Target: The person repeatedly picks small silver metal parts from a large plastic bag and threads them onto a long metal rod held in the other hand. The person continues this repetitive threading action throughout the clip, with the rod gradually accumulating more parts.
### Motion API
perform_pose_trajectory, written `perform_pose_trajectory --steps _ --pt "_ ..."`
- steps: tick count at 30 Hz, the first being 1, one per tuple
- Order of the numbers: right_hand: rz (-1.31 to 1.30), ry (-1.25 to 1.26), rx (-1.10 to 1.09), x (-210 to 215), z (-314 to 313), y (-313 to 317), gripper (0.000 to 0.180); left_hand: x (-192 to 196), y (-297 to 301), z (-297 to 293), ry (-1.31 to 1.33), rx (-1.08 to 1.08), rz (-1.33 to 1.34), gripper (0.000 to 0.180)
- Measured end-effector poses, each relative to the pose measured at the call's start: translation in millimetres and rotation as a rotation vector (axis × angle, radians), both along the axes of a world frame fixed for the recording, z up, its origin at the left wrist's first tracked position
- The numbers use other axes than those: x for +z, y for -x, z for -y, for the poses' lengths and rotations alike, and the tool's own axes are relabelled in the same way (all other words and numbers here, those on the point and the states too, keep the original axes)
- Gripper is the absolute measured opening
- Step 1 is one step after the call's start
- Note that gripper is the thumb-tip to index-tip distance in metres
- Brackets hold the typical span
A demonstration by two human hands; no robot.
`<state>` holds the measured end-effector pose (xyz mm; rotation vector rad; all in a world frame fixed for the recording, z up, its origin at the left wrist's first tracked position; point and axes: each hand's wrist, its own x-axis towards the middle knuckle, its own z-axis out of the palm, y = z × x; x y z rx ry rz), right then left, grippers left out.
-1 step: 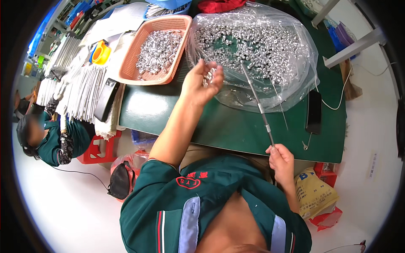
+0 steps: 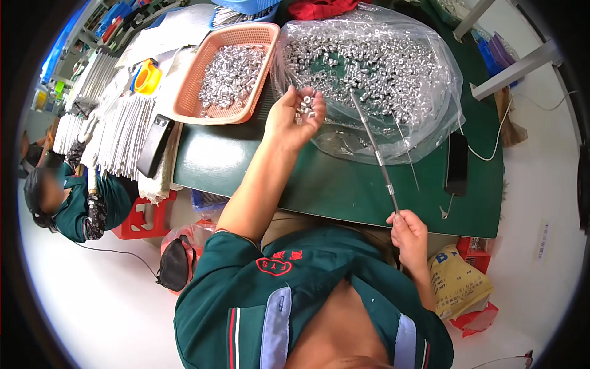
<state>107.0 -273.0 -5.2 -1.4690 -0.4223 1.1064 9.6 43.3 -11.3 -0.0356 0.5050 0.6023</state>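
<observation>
My left hand point(image 2: 289, 126) is raised palm up, fingers curled around several small silver metal sleeves point(image 2: 305, 109). It hovers at the near left edge of a clear plastic bag point(image 2: 344, 144), on which a wide heap of similar sleeves point(image 2: 393, 61) is spread. Lower right, my right hand point(image 2: 410, 237) pinches the near end of a slim metal rod point(image 2: 372, 138). Silver lengths along the rod look like sleeves threaded on it. Its far tip reaches into the heap. To the left stands a peach plastic basket point(image 2: 184, 101) with more small silver pieces.
A thin wire point(image 2: 405, 147) lies across the bag. A black phone-like object point(image 2: 456, 163) rests at right, another black case point(image 2: 155, 146) at left beside bundled white rods point(image 2: 126, 132). A yellow tape ring point(image 2: 146, 77) sits behind them. A co-worker point(image 2: 92, 206) sits at far left.
My left hand's fingers have shifted slightly, and the sleeves in its palm show more plainly. The right hand and rod hold nearly still.
</observation>
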Motion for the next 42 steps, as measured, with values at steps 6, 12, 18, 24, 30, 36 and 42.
perform_pose_trajectory --steps 6,12,18,24,30,36,42 --pt "-0.020 0.004 0.001 -5 2 3 0.019 -3 -3 11 0.001 -0.063 0.032 0.036" --pt "0.055 0.083 0.050 -6 8 1 0.019 -26 6 3 -0.243 -0.314 0.090 0.028" --pt "0.091 0.116 0.073 -7 11 1 0.017 -40 8 3 -0.304 -0.343 0.080 0.024" --pt "0.097 0.133 0.093 -6 10 1 0.016 -37 6 6 -0.161 -0.281 0.181 0.017" --pt "0.233 0.160 0.110 -8 10 0 0.015 -36 8 6 -0.123 -0.341 0.275 0.015" --pt "0.346 0.164 0.149 -7 12 -4 0.015 -39 10 5 -0.197 -0.443 0.244 0.018" --pt "0.251 0.171 0.122 -5 11 -2 0.014 -34 9 9 -0.254 -0.417 0.189 0.019"
